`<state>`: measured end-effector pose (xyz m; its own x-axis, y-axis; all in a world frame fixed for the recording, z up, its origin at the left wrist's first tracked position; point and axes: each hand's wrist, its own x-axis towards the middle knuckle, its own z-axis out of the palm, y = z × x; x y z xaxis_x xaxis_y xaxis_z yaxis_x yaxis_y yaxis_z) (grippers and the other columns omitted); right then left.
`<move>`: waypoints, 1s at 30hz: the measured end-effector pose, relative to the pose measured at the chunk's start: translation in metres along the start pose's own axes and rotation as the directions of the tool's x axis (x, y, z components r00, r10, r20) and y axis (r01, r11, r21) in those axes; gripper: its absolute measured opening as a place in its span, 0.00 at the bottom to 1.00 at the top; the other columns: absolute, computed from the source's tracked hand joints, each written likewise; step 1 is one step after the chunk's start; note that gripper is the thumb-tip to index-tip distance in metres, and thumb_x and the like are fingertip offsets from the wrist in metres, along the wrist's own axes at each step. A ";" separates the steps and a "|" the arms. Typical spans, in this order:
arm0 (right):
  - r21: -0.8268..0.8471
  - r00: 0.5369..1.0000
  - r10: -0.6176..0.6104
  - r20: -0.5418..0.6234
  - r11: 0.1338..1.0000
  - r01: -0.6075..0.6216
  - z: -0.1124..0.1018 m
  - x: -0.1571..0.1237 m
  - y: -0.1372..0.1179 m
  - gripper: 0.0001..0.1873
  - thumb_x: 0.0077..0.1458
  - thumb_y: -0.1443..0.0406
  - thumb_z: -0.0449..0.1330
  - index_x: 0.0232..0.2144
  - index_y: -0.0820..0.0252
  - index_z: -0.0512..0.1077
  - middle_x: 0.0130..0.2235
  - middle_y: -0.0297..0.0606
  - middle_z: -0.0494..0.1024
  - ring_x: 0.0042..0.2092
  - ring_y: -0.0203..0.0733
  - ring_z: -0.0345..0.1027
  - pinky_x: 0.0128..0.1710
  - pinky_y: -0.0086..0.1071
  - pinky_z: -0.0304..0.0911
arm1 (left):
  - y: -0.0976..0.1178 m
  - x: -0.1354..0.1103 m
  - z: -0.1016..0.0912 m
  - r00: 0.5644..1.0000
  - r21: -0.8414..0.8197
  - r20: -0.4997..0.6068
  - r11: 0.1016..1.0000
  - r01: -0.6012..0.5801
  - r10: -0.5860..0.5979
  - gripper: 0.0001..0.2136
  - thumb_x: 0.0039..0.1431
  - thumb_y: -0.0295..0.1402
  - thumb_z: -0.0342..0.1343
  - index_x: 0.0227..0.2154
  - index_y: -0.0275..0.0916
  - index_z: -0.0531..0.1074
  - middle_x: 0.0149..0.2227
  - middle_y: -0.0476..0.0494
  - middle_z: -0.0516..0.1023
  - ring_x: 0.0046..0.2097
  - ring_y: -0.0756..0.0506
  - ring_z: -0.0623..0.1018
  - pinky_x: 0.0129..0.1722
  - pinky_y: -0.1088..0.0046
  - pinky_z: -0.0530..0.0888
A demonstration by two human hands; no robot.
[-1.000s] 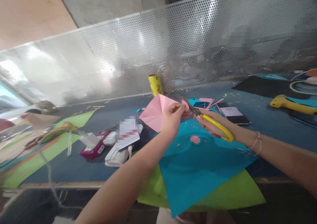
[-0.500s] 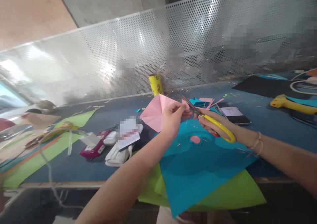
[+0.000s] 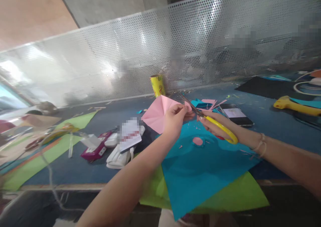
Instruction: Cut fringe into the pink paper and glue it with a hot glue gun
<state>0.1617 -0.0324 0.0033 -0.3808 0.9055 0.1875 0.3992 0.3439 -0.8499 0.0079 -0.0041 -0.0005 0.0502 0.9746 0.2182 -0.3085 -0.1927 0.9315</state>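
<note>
My left hand [image 3: 177, 118] pinches a small piece of pink paper [image 3: 187, 105] between thumb and fingers. Scissors [image 3: 220, 127] with yellow handles are gripped in my right hand [image 3: 210, 121], their blades pointing up and left beside that pink piece. A larger creased pink sheet [image 3: 156, 111] lies behind and left of my left hand. Below both hands a blue sheet [image 3: 200, 173] rests over green paper [image 3: 240, 193]. On the blue sheet sits a pink paper disc [image 3: 198, 141] among tiny scraps.
Beyond my hands are blue and pink offcuts [image 3: 209, 103], a phone [image 3: 237, 115] and a yellow roll [image 3: 157, 85]. To the left lie a purple power strip [image 3: 96, 150] and a white charger [image 3: 119, 157]. A yellow-handled tool [image 3: 297, 105] is at right. A perforated metal panel [image 3: 140, 53] stands behind.
Both hands stay almost in place, the left still on the pink piece. The scissors' yellow handle has shifted very slightly; the rest looks the same.
</note>
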 end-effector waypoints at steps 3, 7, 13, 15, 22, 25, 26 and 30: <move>-0.031 1.000 -0.002 -0.014 1.000 0.002 -0.002 0.003 0.004 0.14 0.54 0.54 0.51 0.31 0.60 0.63 0.22 0.29 0.61 0.21 0.30 0.54 0.16 0.26 0.48 | 0.000 0.000 0.000 1.000 0.002 0.003 1.000 -0.003 0.003 0.07 0.45 0.34 0.58 0.21 0.35 0.67 0.20 0.48 0.74 0.24 0.50 0.76 0.33 0.69 0.75; -0.049 0.999 0.035 -0.021 0.998 -0.036 -0.001 0.004 0.004 0.14 0.53 0.54 0.53 0.28 0.59 0.62 0.22 0.31 0.62 0.21 0.30 0.54 0.16 0.26 0.48 | 0.000 0.000 0.000 1.000 0.003 0.006 1.000 0.003 -0.003 0.06 0.45 0.33 0.58 0.21 0.36 0.68 0.20 0.49 0.74 0.24 0.50 0.76 0.33 0.70 0.75; 0.142 0.989 0.139 -0.038 0.981 -0.133 0.003 0.001 0.000 0.14 0.55 0.54 0.50 0.24 0.57 0.57 0.18 0.26 0.55 0.17 0.28 0.47 0.14 0.25 0.45 | 0.001 0.000 0.001 1.000 0.009 0.005 1.000 0.002 -0.002 0.06 0.45 0.33 0.58 0.21 0.36 0.67 0.21 0.49 0.74 0.24 0.51 0.76 0.33 0.70 0.75; 0.125 0.993 0.121 -0.010 0.985 -0.119 0.002 -0.001 0.001 0.13 0.54 0.55 0.52 0.26 0.57 0.58 0.17 0.24 0.55 0.16 0.27 0.46 0.13 0.25 0.44 | 0.001 0.000 0.001 1.000 0.014 0.002 1.000 0.009 -0.009 0.07 0.45 0.33 0.58 0.21 0.36 0.67 0.21 0.48 0.74 0.24 0.50 0.76 0.33 0.69 0.75; 0.095 0.994 0.108 0.023 0.989 -0.110 0.000 0.000 0.009 0.14 0.55 0.52 0.50 0.32 0.57 0.61 0.19 0.25 0.57 0.15 0.25 0.48 0.12 0.23 0.46 | 0.001 -0.001 0.000 0.999 0.031 -0.003 0.999 0.034 -0.034 0.08 0.45 0.35 0.58 0.23 0.36 0.68 0.22 0.48 0.75 0.26 0.50 0.77 0.35 0.68 0.75; 0.090 0.993 0.119 0.019 0.989 -0.120 0.001 0.000 0.008 0.14 0.55 0.53 0.50 0.32 0.58 0.62 0.19 0.25 0.57 0.15 0.26 0.47 0.11 0.23 0.45 | 0.001 -0.001 0.000 1.000 0.024 0.005 0.999 0.031 -0.031 0.08 0.45 0.35 0.58 0.23 0.35 0.68 0.23 0.48 0.75 0.26 0.50 0.76 0.34 0.69 0.75; 0.083 0.994 0.111 0.019 0.990 -0.112 0.001 0.000 0.007 0.14 0.55 0.53 0.50 0.32 0.58 0.62 0.19 0.25 0.58 0.14 0.25 0.46 0.11 0.23 0.45 | 0.001 -0.001 0.000 1.000 0.019 0.009 0.999 0.029 -0.029 0.08 0.45 0.34 0.58 0.23 0.35 0.68 0.22 0.48 0.75 0.26 0.50 0.77 0.33 0.70 0.75; 0.013 0.996 0.088 -0.005 0.996 -0.088 0.000 0.000 0.006 0.13 0.54 0.54 0.51 0.30 0.58 0.62 0.18 0.26 0.59 0.14 0.26 0.47 0.12 0.24 0.44 | 0.001 -0.001 0.000 1.000 0.006 0.010 1.000 0.029 -0.029 0.07 0.45 0.34 0.58 0.23 0.35 0.68 0.22 0.48 0.75 0.26 0.50 0.77 0.32 0.71 0.75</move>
<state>0.1638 -0.0303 -0.0015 -0.3399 0.9335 0.1140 0.4203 0.2592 -0.8696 0.0074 -0.0051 0.0000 0.0682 0.9786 0.1939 -0.3017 -0.1651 0.9390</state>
